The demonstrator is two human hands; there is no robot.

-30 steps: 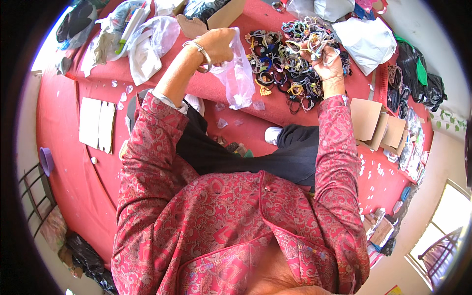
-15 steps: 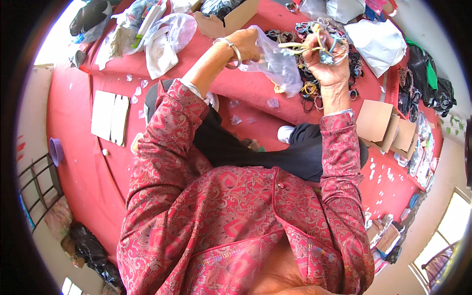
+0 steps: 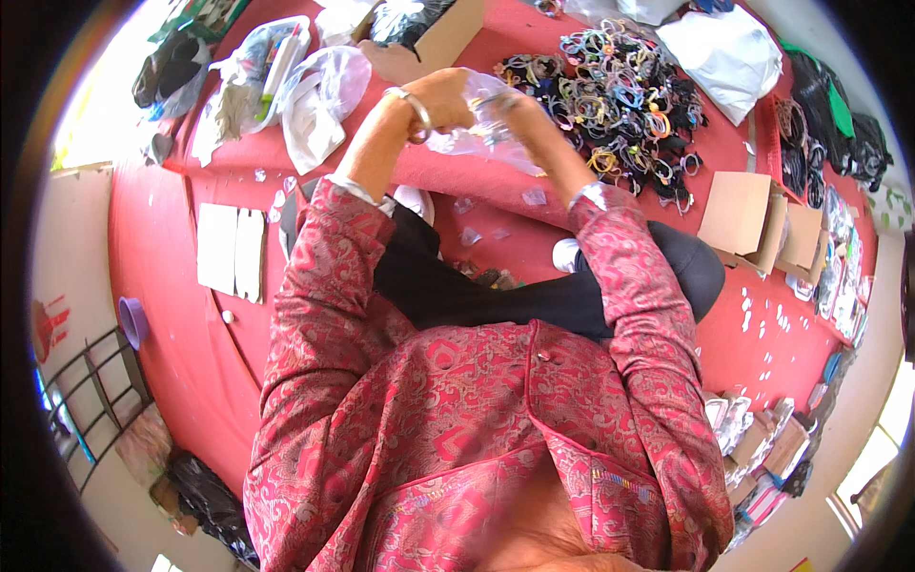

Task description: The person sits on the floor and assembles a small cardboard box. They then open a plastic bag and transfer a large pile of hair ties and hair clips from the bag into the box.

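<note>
My left hand (image 3: pixel 444 99), with a bangle at the wrist, is closed on the edge of a clear plastic bag (image 3: pixel 457 143). My right hand (image 3: pixel 526 116) is against the bag's upper part, its fingers partly hidden by the film and blurred. A small bunch of pale and bluish hair ties (image 3: pixel 492 124) shows at its fingertips, within or against the bag; I cannot tell which. To the right of the hands lies a big heap of hair ties (image 3: pixel 624 105) in many colours, several of them black.
Open cardboard boxes stand at the right (image 3: pixel 739 217) and at the top (image 3: pixel 443 43). A white bag (image 3: pixel 721 57) lies beyond the heap. Pale boards (image 3: pixel 232 253) lie on the red cloth (image 3: pixel 181 353) at left, near a purple bowl (image 3: pixel 133 322). Small clear scraps (image 3: pixel 534 196) are scattered before me.
My right hand has moved left from above the heap to the bag, bringing the bunch of hair ties. The heap is now uncovered. My left hand still holds the bag, slightly lower.
</note>
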